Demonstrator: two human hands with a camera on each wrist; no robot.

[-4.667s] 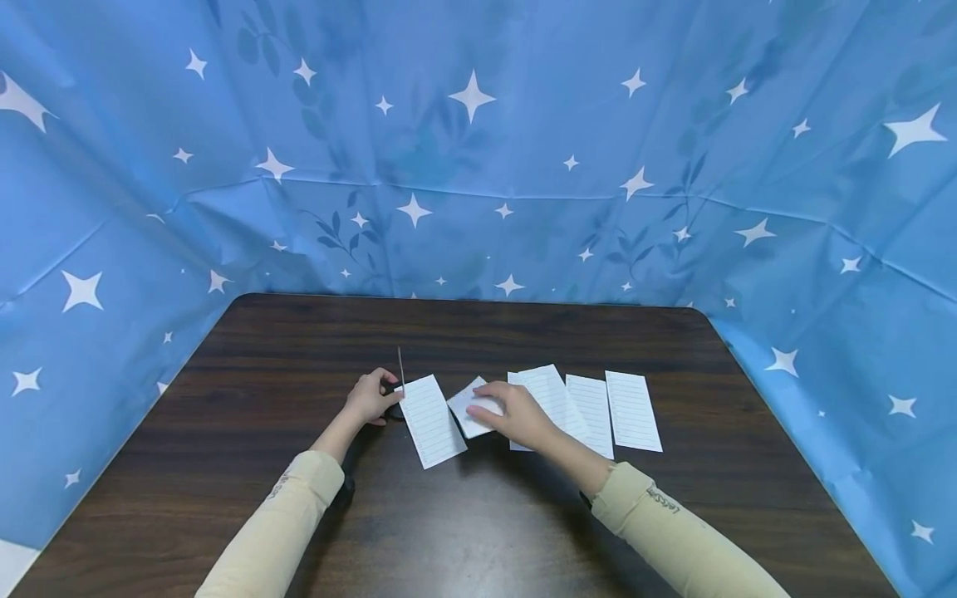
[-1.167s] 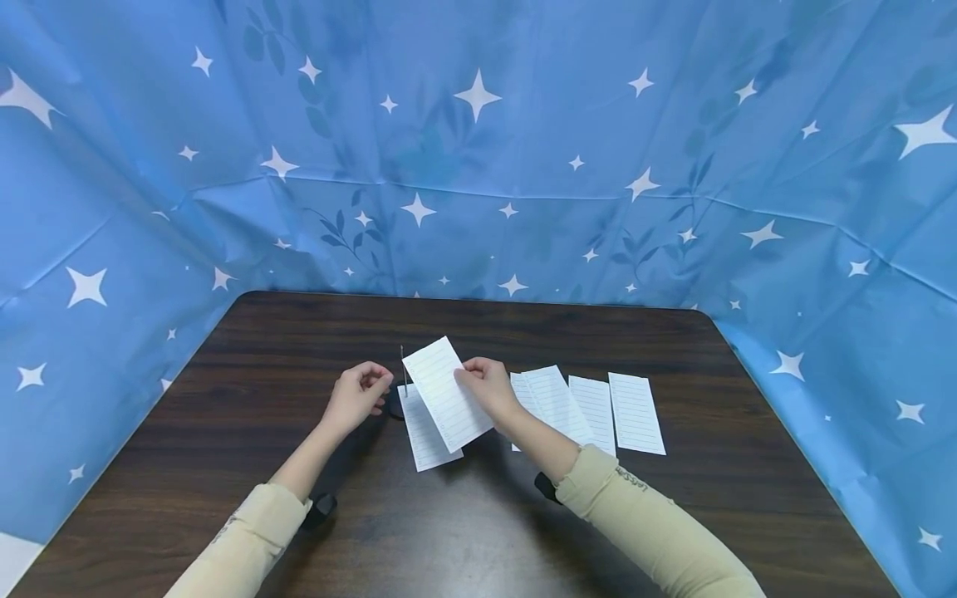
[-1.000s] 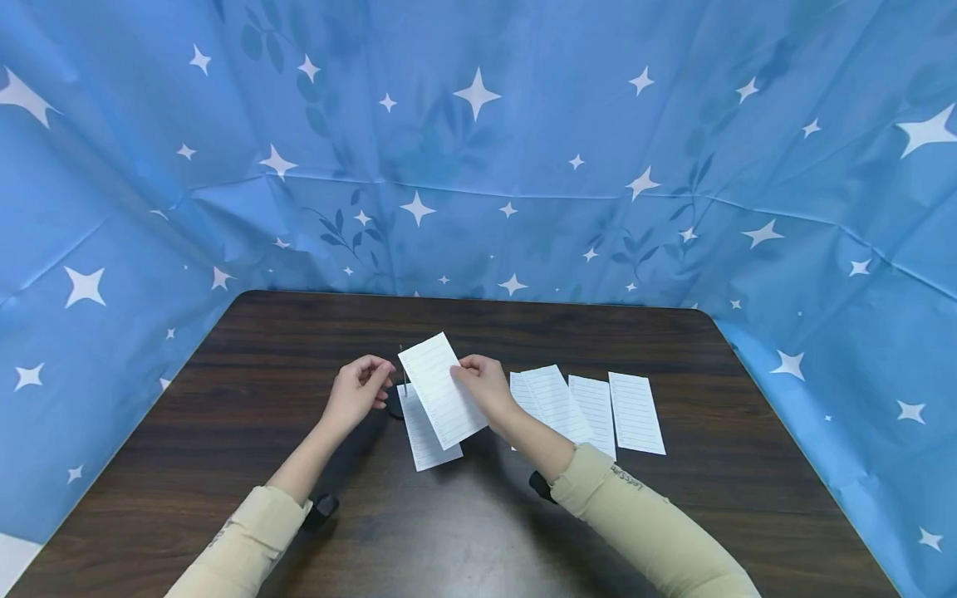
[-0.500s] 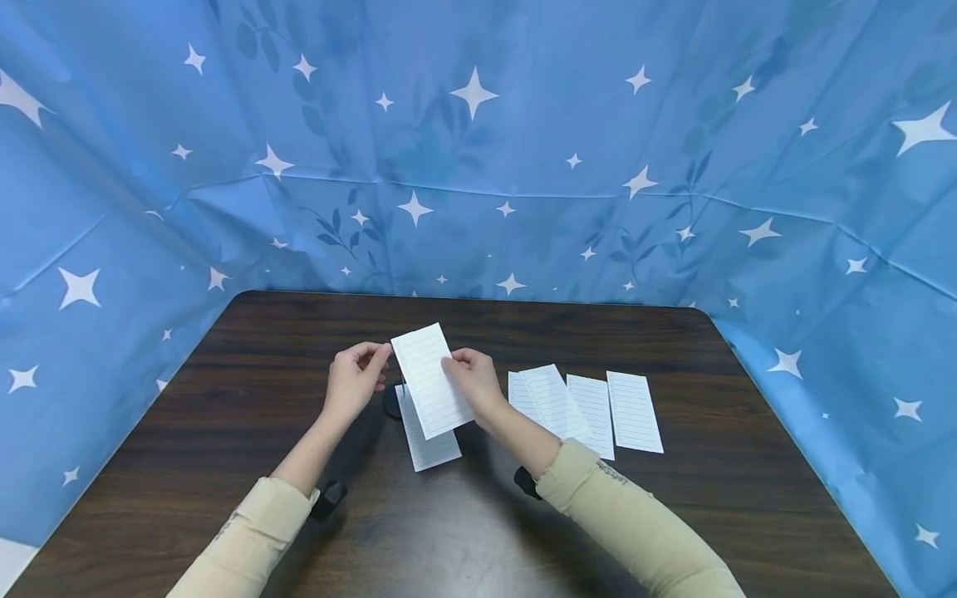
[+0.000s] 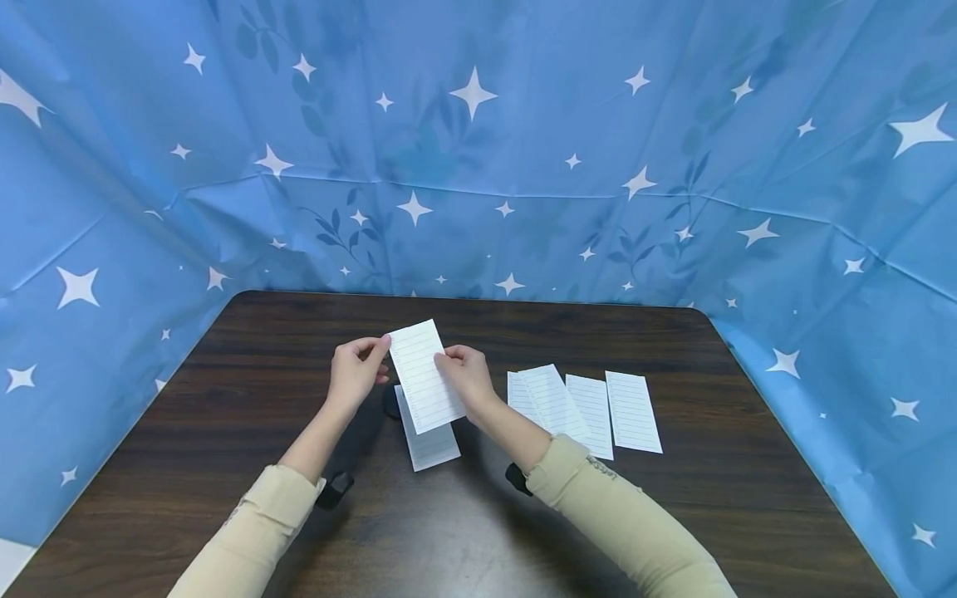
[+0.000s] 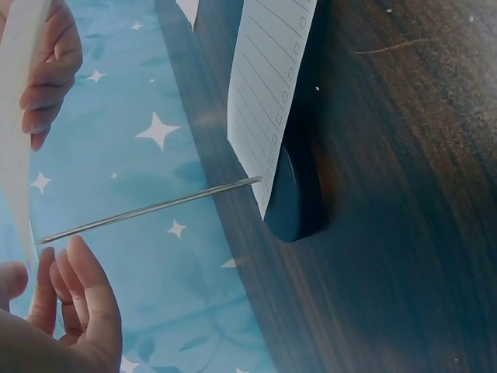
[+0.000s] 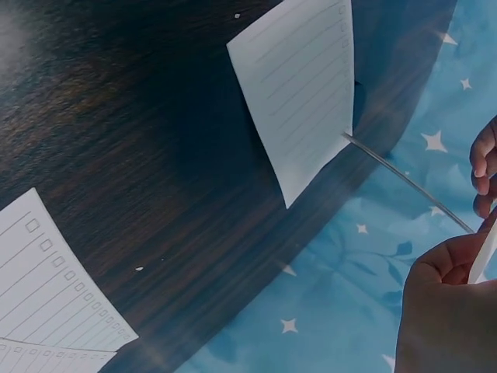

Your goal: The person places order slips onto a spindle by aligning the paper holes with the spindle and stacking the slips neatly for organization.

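Observation:
A lined white paper sheet [image 5: 420, 374] with small checkboxes is held up between both hands. My right hand [image 5: 471, 382] grips its right edge. At its upper-left corner, my left hand [image 5: 354, 371] pinches the paper between thumb and fingers. Below stands a bill spike with a black round base [image 6: 301, 198] and a thin metal rod [image 6: 147, 210]. Another lined sheet [image 5: 434, 450] is pierced by that rod near one corner and lies low over the base. The rod's tip meets the held sheet near the left fingers; whether it goes through is hidden.
On the dark wooden table [image 5: 718, 498], several more lined sheets [image 5: 634, 411] lie to the right, some overlapping [image 5: 555, 403]. A blue curtain with white stars [image 5: 478, 208] hangs behind the table's far edge.
The right hand has picked up a sheet from beside the spike and carried it left and up over the rod. The left hand, earlier at the spike's base, has risen to the sheet's corner.

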